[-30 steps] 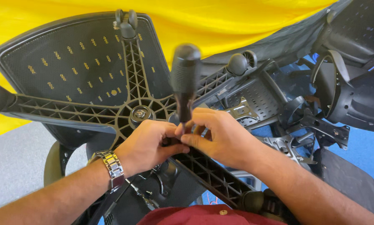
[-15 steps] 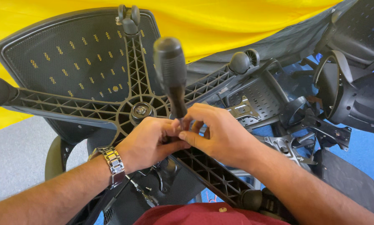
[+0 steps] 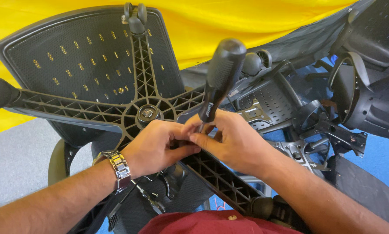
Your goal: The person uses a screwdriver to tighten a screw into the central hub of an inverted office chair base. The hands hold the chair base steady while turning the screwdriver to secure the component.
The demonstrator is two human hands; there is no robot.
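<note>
Pinching a black ribbed-handle screwdriver [image 3: 220, 78] shaft, both hands [image 3: 157, 145] [image 3: 233, 143] closed over the ribbed plastic chair base [image 3: 95, 108], handle leaning toward one o'clock.

Black screwdriver handle [image 3: 220, 71]; black ribbed chair base [image 3: 116, 110]; yellow cloth [image 3: 229, 21]; silver watch [image 3: 118, 167].

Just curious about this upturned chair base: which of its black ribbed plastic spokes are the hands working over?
The black ribbed plastic spoke running toward the camera, lower right of the hub. The left hand and right hand meet over it; the other spokes lie untouched.
</note>
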